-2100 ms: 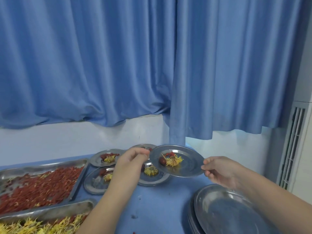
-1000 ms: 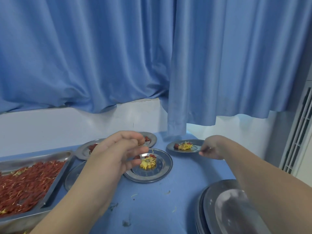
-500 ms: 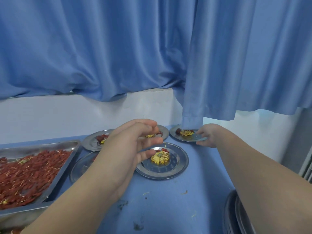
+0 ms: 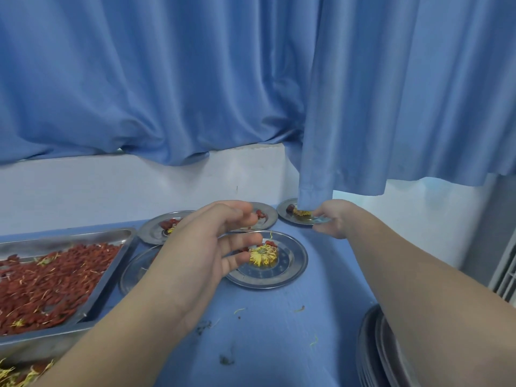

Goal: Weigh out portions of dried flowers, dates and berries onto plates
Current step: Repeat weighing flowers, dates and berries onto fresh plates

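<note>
Your right hand (image 4: 331, 217) reaches to the far edge of the blue worktop (image 4: 273, 331) and pinches the near rim of a small steel plate (image 4: 293, 217), which carries a dried flower (image 4: 303, 212) and a dark red date (image 4: 290, 209) and sits partly under the curtain hem (image 4: 315, 195). Your left hand (image 4: 208, 248) hovers half-curled above the nearest plate (image 4: 290, 270), fingers loosely bent and apart, gripping nothing that can be seen. That plate holds a yellow dried flower (image 4: 263, 256) with red berries (image 4: 270, 243) beside it. A tray of red berries (image 4: 47, 283) lies at left; stacked empty plates (image 4: 374, 356) sit at lower right.
</note>
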A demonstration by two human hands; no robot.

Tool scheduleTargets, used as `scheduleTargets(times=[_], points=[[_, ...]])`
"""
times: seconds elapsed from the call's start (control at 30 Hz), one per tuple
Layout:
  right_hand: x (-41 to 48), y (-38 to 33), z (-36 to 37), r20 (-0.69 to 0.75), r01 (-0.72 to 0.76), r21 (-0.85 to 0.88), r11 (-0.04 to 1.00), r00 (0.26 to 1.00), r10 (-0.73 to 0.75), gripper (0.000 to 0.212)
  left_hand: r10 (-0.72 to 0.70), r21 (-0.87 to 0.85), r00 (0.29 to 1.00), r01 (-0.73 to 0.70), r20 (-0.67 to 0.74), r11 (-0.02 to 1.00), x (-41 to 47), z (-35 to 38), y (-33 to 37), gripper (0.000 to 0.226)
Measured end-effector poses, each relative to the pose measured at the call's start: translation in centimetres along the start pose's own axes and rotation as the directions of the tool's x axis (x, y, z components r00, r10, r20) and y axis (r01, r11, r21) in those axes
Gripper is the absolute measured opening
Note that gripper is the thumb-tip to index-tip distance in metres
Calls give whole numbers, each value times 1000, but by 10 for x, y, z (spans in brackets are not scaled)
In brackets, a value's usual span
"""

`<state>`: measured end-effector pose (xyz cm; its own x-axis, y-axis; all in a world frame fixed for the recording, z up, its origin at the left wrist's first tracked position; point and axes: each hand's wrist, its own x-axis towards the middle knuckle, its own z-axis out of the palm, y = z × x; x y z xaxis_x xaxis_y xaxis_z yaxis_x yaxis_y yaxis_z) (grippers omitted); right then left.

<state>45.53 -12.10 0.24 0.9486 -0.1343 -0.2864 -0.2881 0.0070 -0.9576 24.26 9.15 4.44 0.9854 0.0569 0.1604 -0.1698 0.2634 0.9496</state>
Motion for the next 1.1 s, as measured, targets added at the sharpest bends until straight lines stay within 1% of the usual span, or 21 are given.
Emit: scheduleTargets(times=[0.03, 0.07, 0.13, 0.17, 0.23, 0.3, 0.37, 0.5, 0.53, 0.6, 0.63, 0.67, 0.73, 0.8, 0.83, 0.9, 0.97, 1.03, 1.07, 1.1], points=[[-15, -3, 2, 15, -15, -1, 1000, 1000, 15, 42, -11, -8, 1000, 11, 7, 1000, -6, 0, 2, 33], [-22, -3, 0, 60, 0, 19, 1000, 998, -1, 34, -22, -10, 1000, 23, 18, 1000, -12, 1, 4, 28], [-47, -7, -4, 194, -46, 114, 992, 981, 23, 20, -47, -16, 998, 47, 34, 999, -26, 3, 8, 15], [-64, -8, -6, 248, -73, 187, 980, 969, 25, 16, -58, -22, 998, 59, 36, 998, -33, 4, 10, 15], [-93, -11, -10, 326, -79, 213, 974, 945, 6, 12, -78, -31, 997, 79, 27, 996, -47, 7, 14, 22], [-125, -11, -18, 371, -36, 160, 986, 928, -26, 18, -96, -46, 995, 95, -2, 994, -59, 12, 18, 30], [-157, -8, -27, 409, 5, 120, 993, 911, -54, 21, -103, -65, 995, 102, -16, 993, -72, 18, 21, 24], [-215, 3, -52, 442, 60, 138, 989, 890, -115, 23, -113, -78, 994, 113, -1, 991, -99, 28, 20, 20], [-229, 8, -59, 433, 104, 105, 989, 890, -140, 20, -118, -73, 993, 118, 1, 990, -105, 28, 18, 20], [-257, 22, -74, 411, 217, -31, 976, 892, -186, 13, -131, -68, 991, 131, 4, 989, -119, 26, 14, 20], [-271, 30, -81, 395, 278, -134, 951, 896, -206, 12, -133, -68, 991, 134, 8, 989, -125, 23, 11, 21], [-282, 38, -88, 374, 342, -253, 905, 897, -234, 11, -136, -67, 991, 136, 12, 988, -132, 20, 9, 21], [-300, 56, -102, 338, 458, -480, 748, 884, -324, 9, -145, -72, 989, 145, 14, 987, -145, 11, 4, 21], [-315, 71, -112, 322, 527, -615, 586, 847, -424, 9, -162, -94, 987, 162, -1, 982, -159, 3, 1, 21], [-321, 78, -117, 314, 542, -651, 532, 830, -461, 10, -171, -104, 985, 170, -7, 980, -166, 0, 0, 20], [-330, 93, -120, 279, 535, -695, 481, 817, -505, 11, -187, -123, 982, 183, -18, 975, -179, -6, -2, 18], [-333, 108, -121, 222, 471, -768, 435, 831, -509, 8, -194, -147, 981, 188, -28, 971, -192, -14, -4, 17], [-335, 121, -118, 161, 387, -839, 382, 848, -505, 21, -190, -160, 981, 182, -41, 970, -203, -23, -5, 17], [-337, 127, -115, 132, 359, -859, 364, 843, -521, 27, -189, -167, 981, 178, -51, 970, -207, -28, -5, 17], [-339, 133, -111, 108, 344, -875, 341, 824, -556, 32, -188, -180, 980, 175, -61, 968, -212, -34, -6, 17]])
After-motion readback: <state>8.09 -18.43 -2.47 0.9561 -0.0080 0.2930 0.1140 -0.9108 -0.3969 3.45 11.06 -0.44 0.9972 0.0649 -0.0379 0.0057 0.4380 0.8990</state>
